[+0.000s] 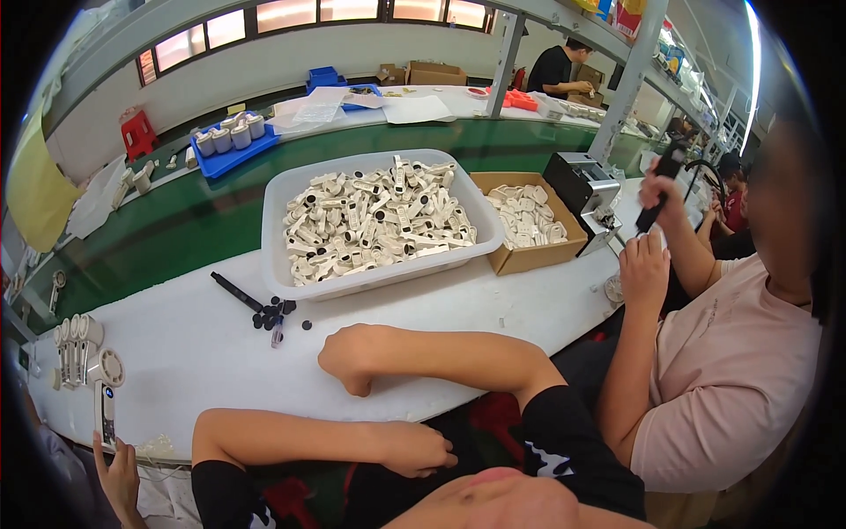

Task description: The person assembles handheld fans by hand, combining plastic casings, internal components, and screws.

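Note:
My right hand (351,356) rests on the white tabletop (194,344), bent at the wrist with its fingers curled under. No object shows in it. My left hand (418,449) lies low by the table's near edge, fingers loosely closed and holding nothing visible. Beyond my right hand are a black pen-shaped tool (236,290), a heap of small black round caps (269,316) and a small clear-and-blue piece (278,335). Past them stands a translucent white tub (379,284) heaped with white plastic handle parts (370,220), some with dark round ends.
Right of the tub, a cardboard box (520,257) holds white parts beside a black-and-silver machine (589,194). A co-worker in pink (723,370) lifts a black tool (663,189). At left, another person's hand (119,480) touches a white handheld fan (106,410). A green belt (352,141) runs behind.

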Available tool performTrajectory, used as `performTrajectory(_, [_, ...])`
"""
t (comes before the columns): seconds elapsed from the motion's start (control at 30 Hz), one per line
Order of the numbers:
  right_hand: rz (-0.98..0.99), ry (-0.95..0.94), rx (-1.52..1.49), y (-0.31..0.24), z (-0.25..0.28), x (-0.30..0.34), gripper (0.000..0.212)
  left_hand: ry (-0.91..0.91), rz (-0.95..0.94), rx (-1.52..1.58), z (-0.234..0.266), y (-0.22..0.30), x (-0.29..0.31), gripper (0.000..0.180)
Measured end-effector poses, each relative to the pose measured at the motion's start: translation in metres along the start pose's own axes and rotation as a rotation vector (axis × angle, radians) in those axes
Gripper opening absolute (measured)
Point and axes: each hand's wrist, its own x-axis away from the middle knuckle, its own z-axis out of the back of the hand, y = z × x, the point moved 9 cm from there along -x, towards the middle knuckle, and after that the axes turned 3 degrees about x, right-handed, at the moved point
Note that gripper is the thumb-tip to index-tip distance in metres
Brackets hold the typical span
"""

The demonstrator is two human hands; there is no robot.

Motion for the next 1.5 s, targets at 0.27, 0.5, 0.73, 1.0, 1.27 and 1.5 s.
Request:
performTrajectory(0.27, [0.042,-0.071,-0.005,0.003,0.003,0.0,0.016,0.012,0.004,-0.012,0.001,0.0,-0.001,0.028])
performTrajectory(0.5, [0.027,-0.075,-0.054,0.005,0.003,-0.009,0.016,0.081,-0.025,-0.01,0.003,0.0,0.004,0.028])
performTrajectory(0.73, [0.037,-0.147,-0.001,0.007,-0.006,-0.012,0.014,0.074,-0.024,-0.022,0.005,0.0,0.0,0.029])
performTrajectory(1.0, [0.034,-0.111,-0.009,0.006,-0.003,-0.01,0.015,0.073,-0.01,-0.013,0.003,-0.002,0.0,0.031])
performTrajectory(1.27, [0.041,-0.103,0.026,0.005,0.001,-0.009,0.014,0.077,-0.015,0.012,0.004,-0.003,0.003,0.031])
performTrajectory(1.5, [0.019,-0.064,0.041,0.003,0.004,-0.005,0.015,0.026,0.008,0.057,0.005,-0.003,-0.003,0.031])
